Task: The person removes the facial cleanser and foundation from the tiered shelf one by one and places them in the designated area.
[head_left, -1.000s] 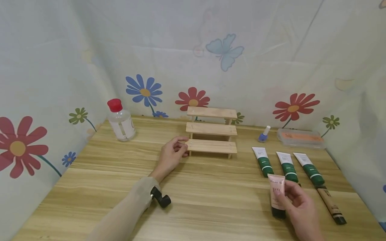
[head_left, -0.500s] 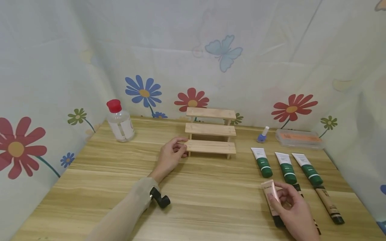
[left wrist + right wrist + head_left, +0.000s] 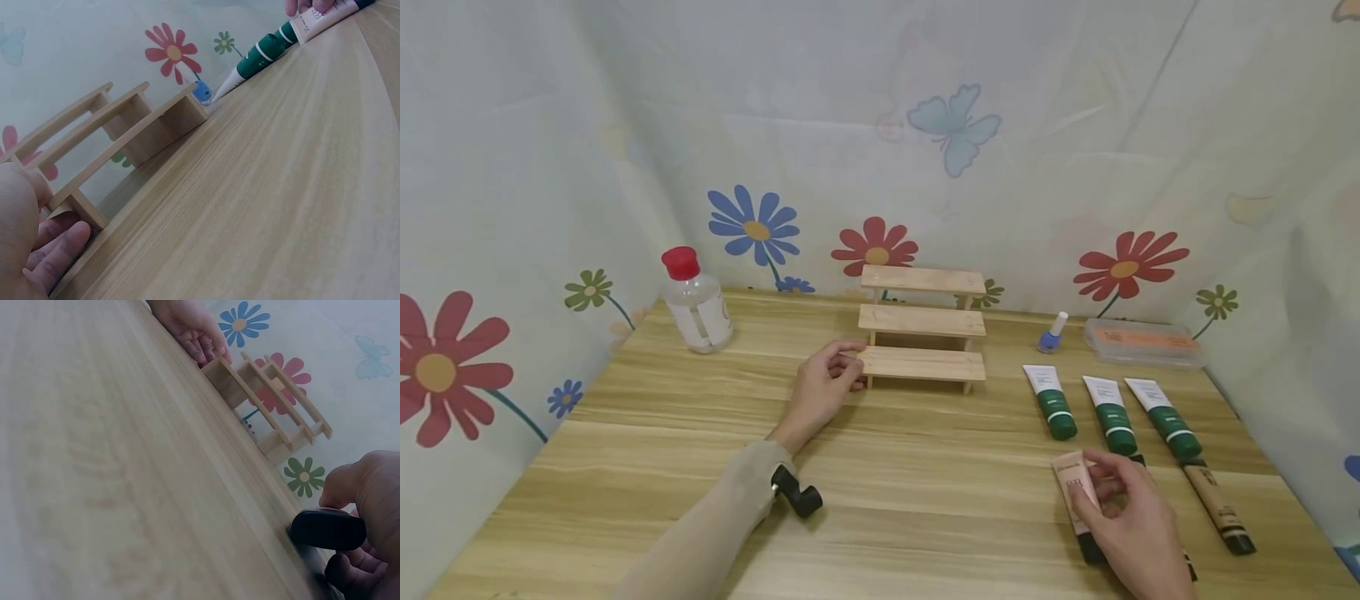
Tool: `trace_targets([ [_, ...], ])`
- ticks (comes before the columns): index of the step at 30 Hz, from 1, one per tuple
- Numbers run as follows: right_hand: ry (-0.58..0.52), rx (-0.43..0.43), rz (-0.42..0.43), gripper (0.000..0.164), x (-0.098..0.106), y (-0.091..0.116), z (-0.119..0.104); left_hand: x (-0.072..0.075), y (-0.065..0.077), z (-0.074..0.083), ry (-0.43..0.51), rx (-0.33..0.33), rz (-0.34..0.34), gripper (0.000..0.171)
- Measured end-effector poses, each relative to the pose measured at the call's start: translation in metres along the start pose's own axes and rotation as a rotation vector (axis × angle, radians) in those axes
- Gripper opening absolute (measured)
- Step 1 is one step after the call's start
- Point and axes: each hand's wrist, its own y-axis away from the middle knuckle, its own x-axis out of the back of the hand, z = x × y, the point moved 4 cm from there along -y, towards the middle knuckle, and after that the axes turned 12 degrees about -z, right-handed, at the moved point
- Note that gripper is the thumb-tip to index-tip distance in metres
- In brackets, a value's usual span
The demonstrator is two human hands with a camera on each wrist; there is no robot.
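At the left end of the lowest step of a three-tier wooden stand (image 3: 921, 321), my left hand (image 3: 820, 387) grips the board and leg; in the left wrist view its fingers (image 3: 65, 247) curl beside the leg. On the right side of the table, my right hand (image 3: 1138, 525) pinches a pale pink BB cream tube (image 3: 1075, 487) between thumb and fingers. This tube is tilted, its black cap (image 3: 328, 529) pointing toward me and very near the tabletop; contact cannot be told. Another dark-ended tube (image 3: 1138, 460) lies mostly hidden behind the right hand.
Three green-and-white tubes (image 3: 1108, 414) lie beyond the right hand, and a tan tube (image 3: 1217, 508) to its right. Purple nail polish (image 3: 1052, 335) and a clear plastic box (image 3: 1142, 343) are at the back right. A red-capped bottle (image 3: 700, 308) stands at the back left.
The right hand has lowered the pink tube toward the table and tilted it, then nearly stopped. The left hand has kept its grip on the stand, which has not moved.
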Motion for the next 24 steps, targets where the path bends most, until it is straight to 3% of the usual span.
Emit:
trace_targets([
  [15, 0.011, 0.006, 0.064, 0.046, 0.003, 0.005, -0.001, 0.001, 0.003, 0.001, -0.001, 0.003, 0.002, 0.027],
  [24, 0.006, 0.093, 0.181, 0.032, 0.008, 0.012, -0.01, 0.003, 0.004, 0.001, 0.008, 0.012, 0.006, 0.027],
])
